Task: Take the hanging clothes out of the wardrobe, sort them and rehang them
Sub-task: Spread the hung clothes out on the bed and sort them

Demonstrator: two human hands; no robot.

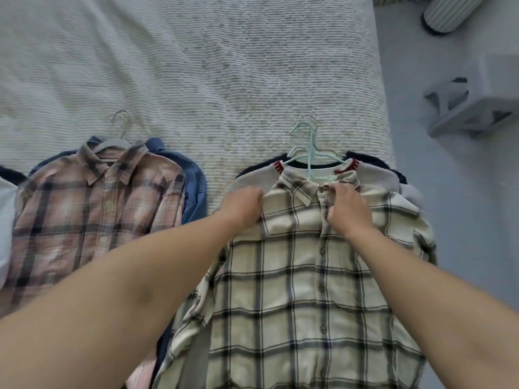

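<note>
Two piles of clothes on hangers lie on a white textured bedspread (pixel 213 66). On top of the right pile is a cream shirt with a dark check (pixel 295 290), over a grey top with red collar trim (pixel 376 178) and pale green hangers (pixel 309 147). My left hand (pixel 244 206) grips the cream shirt at its left shoulder. At the collar and button placket my right hand (pixel 348 209) pinches the same shirt. The left pile has a pink plaid shirt (pixel 92 209) on a grey hanger (pixel 115 141), lying over a blue denim garment (pixel 193 189).
The bed's right edge runs down past the right pile, with grey floor (pixel 449 220) beyond it. A grey step stool (pixel 477 99) and a ribbed pale cylinder (pixel 446 15) stand on that floor. A white item (pixel 5 220) shows at the far left edge.
</note>
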